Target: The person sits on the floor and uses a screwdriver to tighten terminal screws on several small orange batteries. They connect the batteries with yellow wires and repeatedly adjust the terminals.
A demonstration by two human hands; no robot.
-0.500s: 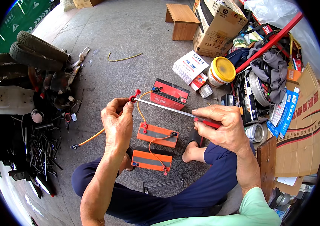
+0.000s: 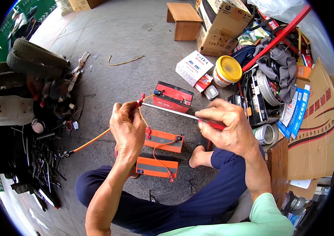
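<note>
My left hand (image 2: 128,128) is closed, pinching a small red terminal cap (image 2: 139,102) between thumb and fingers. An orange wire (image 2: 94,140) emerges from behind that hand and ends in a dark ring lug at the left. In my right hand (image 2: 232,126) is a screwdriver (image 2: 171,111) with a red handle; its shaft points left and its tip meets the cap. Below stands a red and black battery (image 2: 173,96). Two orange and grey batteries (image 2: 165,142) (image 2: 157,167) lie nearer my legs, joined by a thin orange wire.
Tyres (image 2: 37,59) and metal scrap crowd the left side. To the right are a yellow-lidded bucket (image 2: 228,70), a white box (image 2: 194,67), cartons (image 2: 224,25) and a wooden stool (image 2: 184,19). A yellow strand (image 2: 125,62) lies on the floor.
My left hand has turned slightly, and the cap now sits more edge-on at the screwdriver tip. The wire's loose end has swung left. A person has come into view at the far upper left.
</note>
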